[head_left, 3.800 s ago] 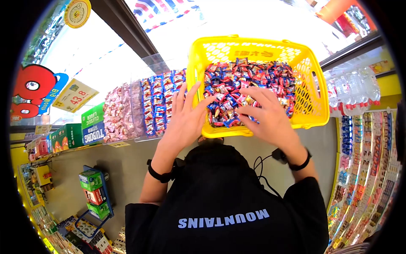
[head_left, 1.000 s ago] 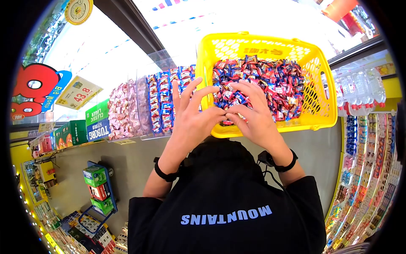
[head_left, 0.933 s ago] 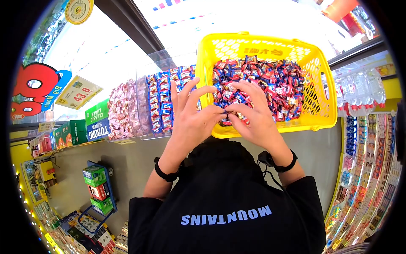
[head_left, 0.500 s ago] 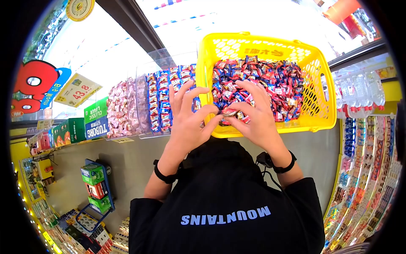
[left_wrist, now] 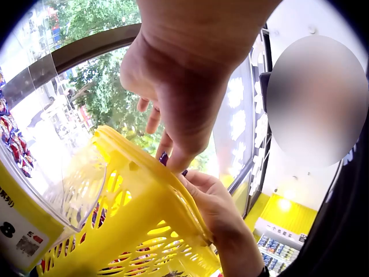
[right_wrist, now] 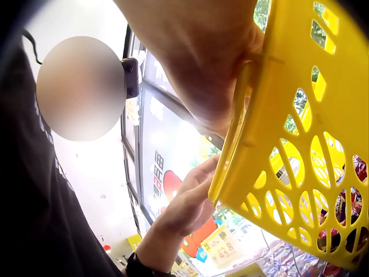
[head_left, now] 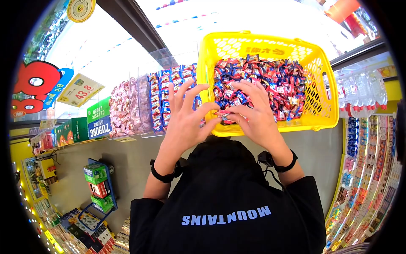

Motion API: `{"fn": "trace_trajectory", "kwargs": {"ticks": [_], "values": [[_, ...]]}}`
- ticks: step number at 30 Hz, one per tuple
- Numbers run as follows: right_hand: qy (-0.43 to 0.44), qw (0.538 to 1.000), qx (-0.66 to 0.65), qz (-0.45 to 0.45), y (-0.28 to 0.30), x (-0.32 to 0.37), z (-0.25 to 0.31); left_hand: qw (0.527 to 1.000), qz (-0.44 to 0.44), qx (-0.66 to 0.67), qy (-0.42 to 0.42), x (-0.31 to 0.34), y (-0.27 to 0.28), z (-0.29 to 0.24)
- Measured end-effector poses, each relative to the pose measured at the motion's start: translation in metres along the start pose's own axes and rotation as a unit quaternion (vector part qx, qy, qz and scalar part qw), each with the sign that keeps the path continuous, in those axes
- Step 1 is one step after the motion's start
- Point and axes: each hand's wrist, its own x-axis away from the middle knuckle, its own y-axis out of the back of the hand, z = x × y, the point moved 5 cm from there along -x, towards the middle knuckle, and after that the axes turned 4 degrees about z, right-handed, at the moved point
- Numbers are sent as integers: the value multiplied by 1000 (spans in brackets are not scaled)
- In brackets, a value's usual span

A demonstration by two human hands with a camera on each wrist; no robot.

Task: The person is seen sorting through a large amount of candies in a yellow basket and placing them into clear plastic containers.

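Observation:
In the head view, a small wrapped candy spans between both hands at the near left corner of the yellow basket. My left hand pinches one end with thumb and index finger, its other fingers spread over the basket's left rim. The other end is between the thumb and index finger of my right hand, whose remaining fingers curve over the heap. Red and blue wrapped candies fill much of the basket. In the left wrist view, dark bits of wrapper show at the fingertips; in the right wrist view, the basket hides the candy.
Left of the basket, clear bins hold rows of blue and red candies and pink candies. A green beer box stands beyond. Water bottles stand to the right. A cart with stacked boxes is on the floor.
The hands, apart over the basket at first, came together at its near left corner. Since half a second ago the candy between them has turned, showing more red.

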Motion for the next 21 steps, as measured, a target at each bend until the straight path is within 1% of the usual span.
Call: {"fn": "trace_trajectory", "kwargs": {"ticks": [2,5,8,11,13,17,21], "values": [[-2,1000,-6,-2,0,0,0,1000,2,17,-5,-5,4,-6],[-1,1000,-2,-8,0,1,-1,999,11,-25,-35,-7,-1,-4],[-8,1000,-5,-14,0,1,-2,999,13,-7,-38,-11,3,1],[-27,999,-15,-18,1,0,-1,995,-47,-91,0,-19,37,47],[-38,999,-24,-19,0,1,-2,976,-68,-198,54,-24,62,77],[-32,999,-26,-17,-3,0,-5,960,25,-256,109,-26,39,145],[-38,999,-11,-21,-4,2,-5,935,117,-301,146,-40,18,170]]}}
